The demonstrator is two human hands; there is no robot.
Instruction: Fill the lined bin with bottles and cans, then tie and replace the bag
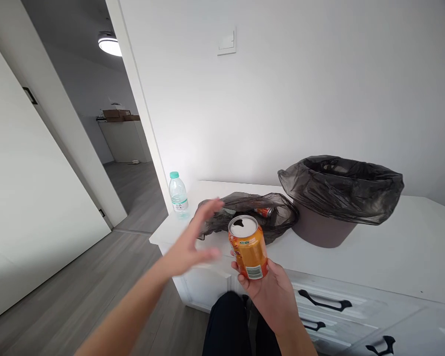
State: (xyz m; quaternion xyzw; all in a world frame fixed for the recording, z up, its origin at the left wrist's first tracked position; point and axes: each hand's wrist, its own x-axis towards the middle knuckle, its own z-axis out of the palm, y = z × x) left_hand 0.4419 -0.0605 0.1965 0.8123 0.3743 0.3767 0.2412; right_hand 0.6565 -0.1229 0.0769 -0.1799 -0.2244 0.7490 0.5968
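Note:
An opened orange can [250, 252] is held upright in my right hand [272, 294], whose fingers wrap round its lower part. Just left of the can, my left hand [189, 244] is raised with thumb and fingers apart, slightly blurred, holding nothing. Behind both hands a black plastic bag [282, 225] lies open on the white cabinet top, with another orange-red can [264, 212] inside it. To its right stands a brown bin [319, 228] lined with a black bag [341, 195]. A clear bottle with a green cap [178, 197] stands at the cabinet's left end.
The white cabinet [393, 257] runs along the wall, with black handles [324, 300] on its front. A white door [29, 198] and an open doorway are at the left. My legs are against the cabinet's front.

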